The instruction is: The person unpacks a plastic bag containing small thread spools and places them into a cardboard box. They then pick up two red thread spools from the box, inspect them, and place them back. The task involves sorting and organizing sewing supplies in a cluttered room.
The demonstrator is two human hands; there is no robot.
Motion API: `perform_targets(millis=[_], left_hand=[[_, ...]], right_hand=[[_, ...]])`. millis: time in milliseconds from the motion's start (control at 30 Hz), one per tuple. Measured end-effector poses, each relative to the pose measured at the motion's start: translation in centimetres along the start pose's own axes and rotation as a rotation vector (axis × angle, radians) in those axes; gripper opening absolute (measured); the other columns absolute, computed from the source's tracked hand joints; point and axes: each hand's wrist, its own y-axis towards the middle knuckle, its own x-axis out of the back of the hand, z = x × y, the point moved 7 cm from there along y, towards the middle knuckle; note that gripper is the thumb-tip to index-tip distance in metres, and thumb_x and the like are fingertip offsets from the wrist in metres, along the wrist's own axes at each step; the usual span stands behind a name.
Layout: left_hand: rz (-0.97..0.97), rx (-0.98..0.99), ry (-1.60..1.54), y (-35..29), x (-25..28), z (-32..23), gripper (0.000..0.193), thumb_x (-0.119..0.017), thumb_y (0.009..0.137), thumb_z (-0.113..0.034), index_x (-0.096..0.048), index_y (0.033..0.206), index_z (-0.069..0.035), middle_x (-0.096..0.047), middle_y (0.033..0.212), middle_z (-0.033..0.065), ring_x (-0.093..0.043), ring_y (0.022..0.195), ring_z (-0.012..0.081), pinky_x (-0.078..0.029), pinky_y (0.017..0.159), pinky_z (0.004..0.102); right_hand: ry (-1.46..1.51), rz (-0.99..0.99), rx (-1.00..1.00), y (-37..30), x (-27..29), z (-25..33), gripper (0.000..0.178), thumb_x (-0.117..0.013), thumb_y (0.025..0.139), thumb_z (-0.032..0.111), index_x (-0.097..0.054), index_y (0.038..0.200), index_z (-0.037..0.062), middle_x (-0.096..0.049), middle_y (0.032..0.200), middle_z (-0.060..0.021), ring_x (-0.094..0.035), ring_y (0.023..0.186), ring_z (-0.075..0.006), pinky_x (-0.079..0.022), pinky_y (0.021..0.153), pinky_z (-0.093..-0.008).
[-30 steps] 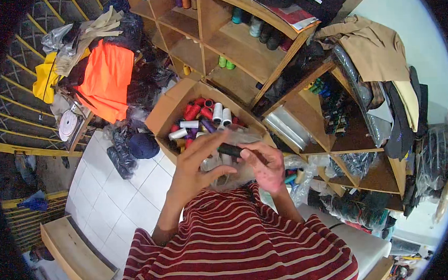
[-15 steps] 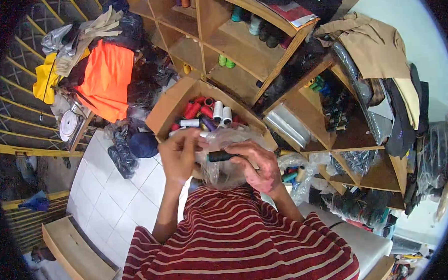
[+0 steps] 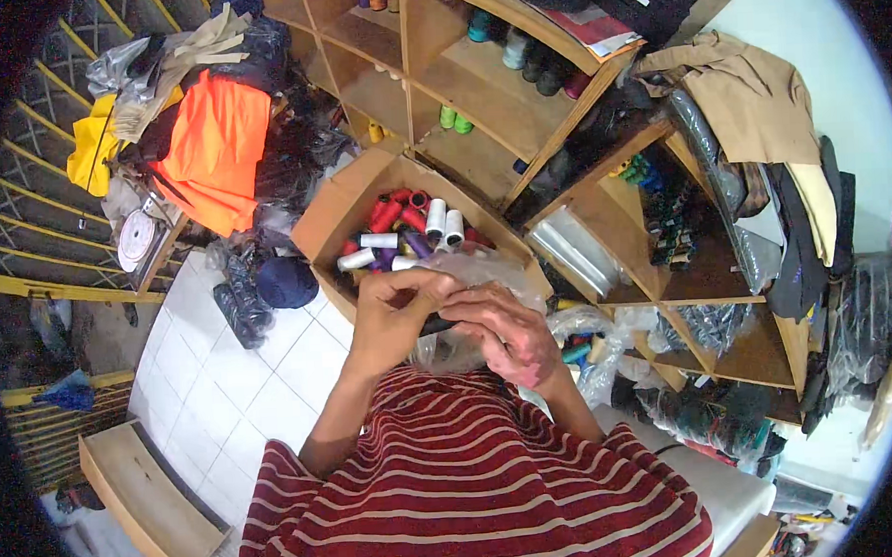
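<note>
Both hands meet in front of my chest, over the near edge of a cardboard box point(image 3: 329, 209). My right hand point(image 3: 513, 335) is closed around a black spool of thread point(image 3: 435, 326), mostly hidden behind the fingers. Beside it, my left hand point(image 3: 383, 316) has thumb and fingertips pinched together, touching the right fingertips; what lies in the pinch is too small to make out. A clear plastic bag point(image 3: 439, 354) hangs crumpled beneath and behind the hands. Inside the box lie several thread spools: red spools point(image 3: 388, 213), white spools point(image 3: 435, 219) and a purple spool point(image 3: 418, 244).
Wooden cubby shelves point(image 3: 478, 88) with spools rise beyond the box. Orange cloth point(image 3: 217, 154) and other fabrics are piled at the left. Garments point(image 3: 737, 97) hang over the right shelf. A dark blue round thing point(image 3: 287, 283) sits on the white tiled floor point(image 3: 242, 387).
My left hand has moved right and come together with the right hand, its fingers now pinched. The black spool, clearly visible before, is now mostly covered.
</note>
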Motion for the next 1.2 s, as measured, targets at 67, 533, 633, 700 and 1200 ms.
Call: perform_targets(millis=[67, 533, 633, 700, 1200], left_hand=[[-0.107, -0.009, -0.015, 0.2, 0.6, 0.5, 0.02, -0.059, 0.093, -0.013, -0.068, 0.09, 0.004, -0.068, 0.078, 0.0065, -0.062, 0.069, 0.0111, -0.049, 0.065, 0.0259], [0.073, 0.013, -0.073, -0.9, 1.8, 0.5, 0.05, -0.061, 0.089, -0.005, -0.044, 0.136, -0.001, -0.06, 0.12, 0.0129, -0.057, 0.109, 0.0168, -0.046, 0.089, 0.0301], [0.117, 0.029, -0.176, -1.6, 0.1, -0.4, 0.033, -0.066, 0.087, -0.009, -0.061, 0.118, 0.001, -0.068, 0.102, 0.0093, -0.06, 0.091, 0.0128, -0.048, 0.078, 0.0273], [0.117, 0.121, -0.125, -1.8, -0.5, -0.6, 0.027, -0.067, 0.086, -0.01, -0.066, 0.111, 0.001, -0.068, 0.1, 0.0086, -0.061, 0.088, 0.0125, -0.048, 0.075, 0.027], [-0.391, -0.557, 0.41, -2.3, 0.9, -2.7, 0.005, -0.061, 0.084, -0.001, -0.066, 0.083, 0.0, -0.068, 0.075, 0.011, -0.065, 0.061, 0.0165, -0.05, 0.058, 0.0265]], right_hand=[[0.05, -0.03, -0.031, 0.0, 0.2, 0.0, 0.034, -0.062, 0.074, -0.009, -0.063, 0.106, 0.0036, -0.062, 0.108, -0.0123, -0.06, 0.102, -0.0285, -0.05, 0.086, -0.0378], [-0.021, -0.2, -0.062, 0.5, 2.2, 0.3, 0.034, -0.067, 0.072, -0.008, -0.064, 0.104, 0.0028, -0.061, 0.106, -0.014, -0.061, 0.097, -0.0285, -0.05, 0.083, -0.0348], [-0.002, -0.184, -0.037, 0.6, 2.1, 0.4, 0.034, -0.065, 0.074, -0.007, -0.064, 0.106, 0.0037, -0.062, 0.108, -0.0142, -0.061, 0.101, -0.0294, -0.051, 0.083, -0.0357], [0.012, -0.188, -0.003, 0.8, 2.0, 0.5, 0.033, -0.063, 0.075, -0.007, -0.063, 0.106, 0.0032, -0.062, 0.107, -0.0148, -0.061, 0.1, -0.0295, -0.052, 0.081, -0.0351], [0.105, -0.326, -0.365, -0.4, 1.7, -2.3, 0.022, -0.071, 0.078, 0.008, -0.066, 0.099, 0.003, -0.066, 0.091, -0.0128, -0.064, 0.083, -0.0261, -0.049, 0.075, -0.0329]])
